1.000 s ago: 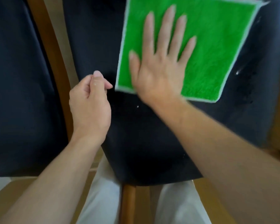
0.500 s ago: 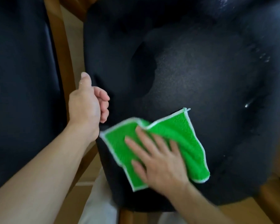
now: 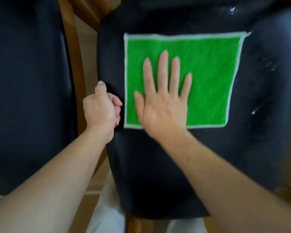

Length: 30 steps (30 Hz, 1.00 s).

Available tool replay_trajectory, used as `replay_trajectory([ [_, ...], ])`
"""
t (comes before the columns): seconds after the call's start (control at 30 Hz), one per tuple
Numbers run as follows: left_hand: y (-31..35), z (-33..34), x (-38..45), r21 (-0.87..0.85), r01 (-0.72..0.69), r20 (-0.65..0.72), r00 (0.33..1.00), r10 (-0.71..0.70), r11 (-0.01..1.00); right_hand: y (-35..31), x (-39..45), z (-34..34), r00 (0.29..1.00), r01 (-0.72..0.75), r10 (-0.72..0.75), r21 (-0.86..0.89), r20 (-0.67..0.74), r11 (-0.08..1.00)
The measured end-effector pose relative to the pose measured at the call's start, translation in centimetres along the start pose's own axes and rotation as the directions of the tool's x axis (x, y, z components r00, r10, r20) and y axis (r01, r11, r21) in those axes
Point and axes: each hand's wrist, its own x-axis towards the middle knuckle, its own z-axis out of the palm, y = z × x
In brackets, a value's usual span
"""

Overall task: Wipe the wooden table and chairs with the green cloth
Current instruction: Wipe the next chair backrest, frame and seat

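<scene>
While right hand (image 3: 161,105) presses flat, fingers straight, on green cloth (image 3: 208,73), unwiped dark seat (image 3: 149,165) lies nearer body; left hand (image 3: 101,111) curled, empty, beside cloth's left edge.

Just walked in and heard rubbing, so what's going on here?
A person is wiping a dark chair seat. Their right hand lies flat, fingers straight, on a green cloth spread open on the cushion. The left hand, fingers curled, sits at the seat's left edge, though whether it grips the edge is unclear. A second dark chair stands to the left.
</scene>
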Motion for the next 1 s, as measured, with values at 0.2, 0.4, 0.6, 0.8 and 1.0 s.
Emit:
replay_trajectory([
  [0.2, -0.7, 0.3, 0.2, 0.05, -0.064, -0.041, 0.997, 0.066, 0.997, 0.2, -14.0, 3.0, 0.949, 0.273, -0.274, 0.024, 0.157, 0.962],
  [0.4, -1.7, 0.7, 0.7, 0.17, -0.177, -0.111, 0.974, 0.197, 0.969, 2.1, -8.0, 1.4, 0.979, 0.195, -0.201, 0.124, 0.04, 0.973],
  [0.6, -1.9, 0.7, 0.5, 0.248, -0.244, -0.103, 0.956, 0.276, 0.938, -0.5, 6.3, -1.3, 0.99, -0.115, 0.12, 0.074, -0.074, 0.991],
  [0.8, -2.4, 0.6, 0.7, 0.228, -0.186, -0.135, 0.966, 0.22, 0.956, -3.5, 10.9, -2.2, 0.989, 0.149, -0.149, 0.017, 0.012, 0.989],
  [1.0, -3.0, 1.2, 1.8, 0.237, -0.055, -0.226, 0.968, 0.11, 0.97, 5.7, 14.5, -4.8, 0.998, -0.027, 0.027, -0.015, -0.049, 1.0],
])
